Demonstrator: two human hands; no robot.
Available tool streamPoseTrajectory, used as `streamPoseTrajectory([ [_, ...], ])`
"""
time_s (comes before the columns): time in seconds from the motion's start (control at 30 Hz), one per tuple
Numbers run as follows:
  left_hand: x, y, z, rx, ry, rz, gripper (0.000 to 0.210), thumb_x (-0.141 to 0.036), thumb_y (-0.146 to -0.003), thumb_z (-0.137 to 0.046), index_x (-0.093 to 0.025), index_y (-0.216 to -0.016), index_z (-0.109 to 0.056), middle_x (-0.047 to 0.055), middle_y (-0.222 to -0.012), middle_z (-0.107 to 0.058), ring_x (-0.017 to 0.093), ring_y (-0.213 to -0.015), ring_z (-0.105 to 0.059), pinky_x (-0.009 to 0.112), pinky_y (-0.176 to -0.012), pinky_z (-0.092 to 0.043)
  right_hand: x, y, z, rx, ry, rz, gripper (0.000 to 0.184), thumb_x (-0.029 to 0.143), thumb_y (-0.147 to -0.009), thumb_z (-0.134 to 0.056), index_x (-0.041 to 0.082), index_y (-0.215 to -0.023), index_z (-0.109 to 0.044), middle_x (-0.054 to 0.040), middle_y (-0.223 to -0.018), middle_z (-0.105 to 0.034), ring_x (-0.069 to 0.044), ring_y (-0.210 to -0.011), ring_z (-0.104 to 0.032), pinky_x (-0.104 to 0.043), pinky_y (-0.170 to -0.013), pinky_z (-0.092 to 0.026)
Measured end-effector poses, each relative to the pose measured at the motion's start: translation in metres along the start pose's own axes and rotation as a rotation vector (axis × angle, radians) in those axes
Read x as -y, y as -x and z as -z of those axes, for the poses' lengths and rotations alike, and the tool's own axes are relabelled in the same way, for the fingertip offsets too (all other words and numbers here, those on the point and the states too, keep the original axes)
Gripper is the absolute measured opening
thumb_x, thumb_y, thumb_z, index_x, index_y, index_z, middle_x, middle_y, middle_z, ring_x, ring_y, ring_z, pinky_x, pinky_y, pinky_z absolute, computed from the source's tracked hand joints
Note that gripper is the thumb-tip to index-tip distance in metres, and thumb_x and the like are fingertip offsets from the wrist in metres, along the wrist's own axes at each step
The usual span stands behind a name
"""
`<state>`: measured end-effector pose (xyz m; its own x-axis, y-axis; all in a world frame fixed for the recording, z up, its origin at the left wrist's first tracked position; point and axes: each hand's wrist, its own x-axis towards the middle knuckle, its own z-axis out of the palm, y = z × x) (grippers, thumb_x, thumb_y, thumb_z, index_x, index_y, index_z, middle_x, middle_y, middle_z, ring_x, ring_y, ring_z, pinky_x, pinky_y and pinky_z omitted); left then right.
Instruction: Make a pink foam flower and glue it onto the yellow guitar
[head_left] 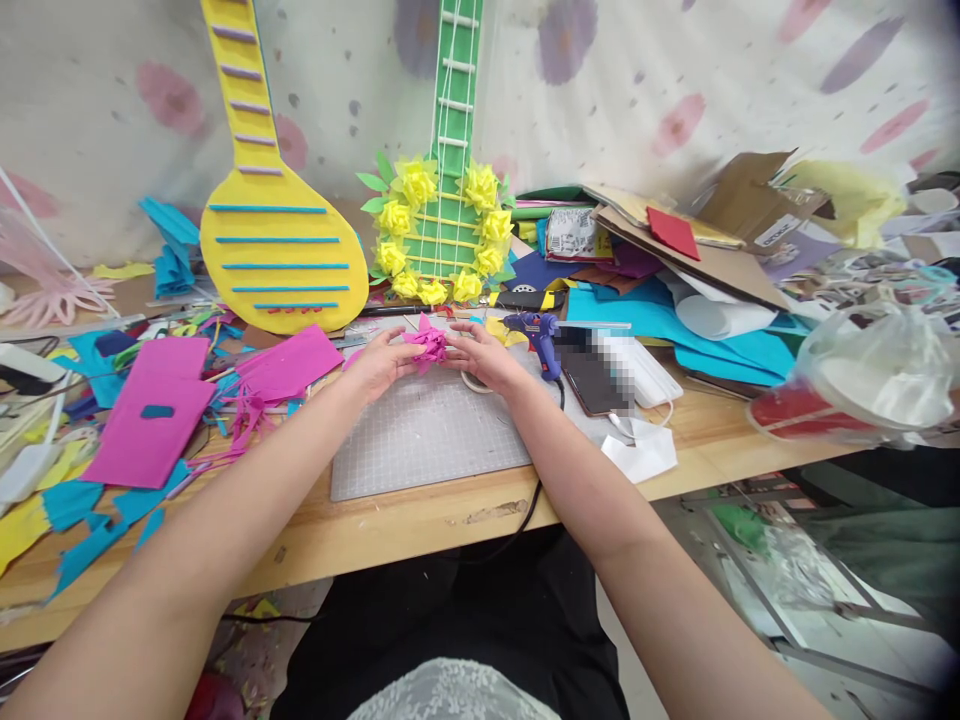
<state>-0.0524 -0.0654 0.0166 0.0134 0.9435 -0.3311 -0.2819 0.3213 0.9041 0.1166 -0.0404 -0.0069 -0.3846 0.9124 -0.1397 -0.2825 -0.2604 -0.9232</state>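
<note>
A magenta paper flower (426,344) is held above the grey cutting mat (435,440), between my two hands. My left hand (384,362) pinches it from the left with thumb and fingers. From the right, the fingers of my right hand (484,355) close on its other side. Just beyond my right hand a blue glue gun (541,340) rests on the table. Behind the hands stands a green paper guitar (444,235) ringed with yellow flowers. A yellow paper instrument (283,260) with blue strips leans to its left.
Magenta paper sheets (154,410) and scraps cover the left of the wooden table (420,535). On the right lie a phone (596,375), a white power bank (646,368), stacked cardboard (697,245) and a bagged red-and-white tub (840,390). A black cord (536,500) hangs over the front edge.
</note>
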Motion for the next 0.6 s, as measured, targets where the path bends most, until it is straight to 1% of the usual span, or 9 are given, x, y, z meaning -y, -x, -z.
streamPoseTrajectory([
  [0.1,0.000,0.001,0.000,-0.005,-0.019,0.002,0.075,-0.007,-0.060,-0.075,-0.016,-0.125,-0.039,0.008,-0.093,-0.068,0.019,-0.079,-0.068,0.036,-0.080,-0.052,0.000,0.000,-0.002,0.008,-0.010,0.004,0.037,0.027,-0.075,-0.067,0.022,-0.102,-0.042,0.0002,-0.086,-0.063,-0.011,-0.076,-0.064,-0.036,-0.088,-0.052],
  [0.2,0.002,0.000,0.001,0.004,-0.027,-0.024,0.074,-0.008,-0.060,-0.075,-0.016,-0.124,-0.039,0.009,-0.098,-0.067,0.018,-0.079,-0.068,0.036,-0.079,-0.053,-0.002,0.001,-0.007,0.020,-0.045,0.013,0.039,0.030,-0.074,-0.068,0.023,-0.102,-0.042,0.0002,-0.089,-0.063,-0.011,-0.079,-0.064,-0.034,-0.088,-0.052],
  [0.3,0.005,-0.002,0.001,0.017,-0.042,-0.071,0.072,-0.010,-0.061,-0.074,-0.015,-0.123,-0.039,0.011,-0.104,-0.065,0.018,-0.079,-0.067,0.037,-0.078,-0.053,-0.005,0.001,-0.012,0.011,-0.053,0.006,0.040,0.032,-0.072,-0.069,0.023,-0.101,-0.042,-0.0006,-0.089,-0.062,-0.013,-0.080,-0.063,-0.034,-0.082,-0.054],
  [0.4,0.008,-0.004,0.003,0.035,-0.087,-0.145,0.071,-0.010,-0.058,-0.074,-0.016,-0.122,-0.042,0.011,-0.106,-0.064,0.019,-0.087,-0.066,0.038,-0.083,-0.051,-0.006,0.000,-0.015,-0.035,0.014,0.055,0.044,0.029,-0.069,-0.070,0.022,-0.102,-0.042,-0.0020,-0.091,-0.061,-0.014,-0.083,-0.062,-0.035,-0.083,-0.053],
  [0.47,0.006,-0.007,0.007,0.059,-0.124,-0.205,0.073,-0.009,-0.056,-0.073,-0.016,-0.122,-0.043,0.012,-0.109,-0.063,0.022,-0.099,-0.062,0.038,-0.090,-0.047,-0.005,-0.001,-0.016,-0.069,0.148,0.161,0.049,0.027,-0.067,-0.071,0.022,-0.106,-0.041,-0.0041,-0.097,-0.061,-0.016,-0.089,-0.062,-0.038,-0.088,-0.050],
  [0.5,0.005,-0.008,0.010,0.060,-0.140,-0.232,0.074,-0.007,-0.055,-0.071,-0.017,-0.123,-0.044,0.012,-0.111,-0.063,0.023,-0.106,-0.060,0.039,-0.092,-0.046,-0.004,-0.002,-0.016,-0.095,0.258,0.243,0.053,0.025,-0.066,-0.071,0.022,-0.109,-0.040,-0.0056,-0.102,-0.060,-0.017,-0.095,-0.061,-0.040,-0.092,-0.048],
  [0.57,0.001,-0.012,0.018,0.022,-0.158,-0.266,0.071,-0.005,-0.055,-0.066,-0.019,-0.122,-0.046,0.011,-0.114,-0.062,0.024,-0.115,-0.054,0.039,-0.095,-0.044,-0.002,-0.002,-0.017,-0.152,0.564,0.437,0.058,0.021,-0.067,-0.068,0.023,-0.117,-0.040,-0.0084,-0.112,-0.056,-0.021,-0.108,-0.054,-0.044,-0.100,-0.041],
  [0.6,-0.001,-0.013,0.022,-0.016,-0.157,-0.267,0.068,-0.005,-0.055,-0.063,-0.020,-0.120,-0.047,0.010,-0.114,-0.061,0.024,-0.116,-0.053,0.039,-0.095,-0.044,-0.001,-0.002,-0.017,-0.167,0.740,0.535,0.058,0.018,-0.068,-0.065,0.023,-0.120,-0.040,-0.0093,-0.116,-0.054,-0.023,-0.115,-0.049,-0.047,-0.104,-0.036],
])
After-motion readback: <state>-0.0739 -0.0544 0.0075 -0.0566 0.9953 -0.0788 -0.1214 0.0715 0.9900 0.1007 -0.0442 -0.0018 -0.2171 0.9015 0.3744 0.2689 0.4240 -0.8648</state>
